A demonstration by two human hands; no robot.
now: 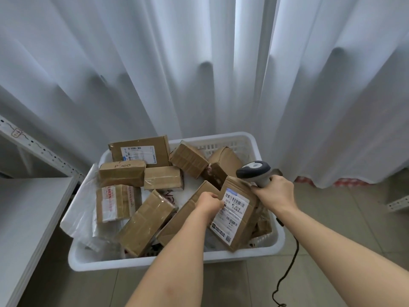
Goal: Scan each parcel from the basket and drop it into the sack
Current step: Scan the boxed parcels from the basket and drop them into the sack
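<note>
A white plastic basket (274, 244) on the floor holds several brown cardboard parcels. My left hand (209, 204) grips the left edge of one labelled parcel (238, 212), tilted up at the basket's right side with its white barcode label facing me. My right hand (274, 191) holds a grey handheld scanner (254, 170) by its handle, just above that parcel's top corner, head pointing left. The scanner's black cable (287, 269) hangs down to the floor. No sack is in view.
White curtains (199, 74) hang behind the basket. A white table top (28, 213) lies at the left, with a perforated metal shelf rail (39, 149) behind it. Tiled floor (354, 207) spreads right of the basket. White plastic mailers (79, 216) lie at the basket's left side.
</note>
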